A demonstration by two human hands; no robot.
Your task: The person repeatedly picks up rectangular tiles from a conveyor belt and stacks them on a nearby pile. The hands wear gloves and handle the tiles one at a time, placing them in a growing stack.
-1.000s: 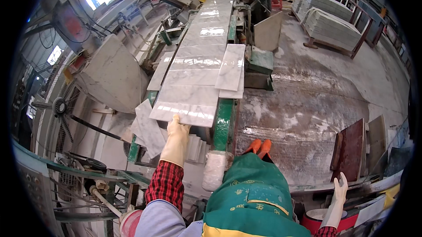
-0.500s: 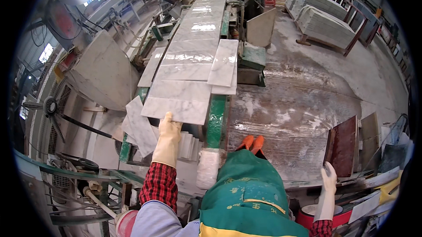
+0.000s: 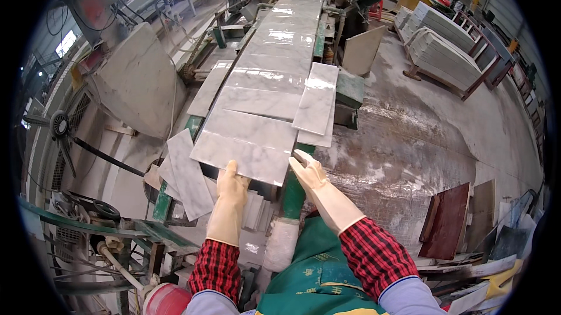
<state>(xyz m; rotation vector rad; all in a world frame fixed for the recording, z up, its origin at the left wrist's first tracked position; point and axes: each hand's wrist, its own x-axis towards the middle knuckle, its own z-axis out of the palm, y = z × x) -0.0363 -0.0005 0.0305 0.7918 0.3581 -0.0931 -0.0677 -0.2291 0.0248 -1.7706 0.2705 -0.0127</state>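
Observation:
The nearest marble tile (image 3: 248, 154), pale grey-white and glossy, lies at the near end of a row of wet tiles on a conveyor. My left hand (image 3: 232, 185), in a cream rubber glove, grips its near edge with the thumb on top; the fingers beneath are hidden. Beside the tile's right corner is my right hand (image 3: 310, 170), gloved alike, its fingers stretched out and apart. Whether they touch the edge I cannot tell. Two overlapping marble pieces (image 3: 317, 99) rest along the conveyor's right side.
Loose marble offcuts (image 3: 190, 169) lean at the conveyor's left, and a stack of narrow strips (image 3: 254, 211) sits below its end. A black fan (image 3: 59, 125) stands far left. Bundled slabs (image 3: 438, 52) lie on a rack at far right, and dark red boards (image 3: 445, 221) stand nearer.
My right hand has come from the far lower right to the tile's right corner. My left hand stays on the near edge. The view has shifted, and the conveyor appears farther right.

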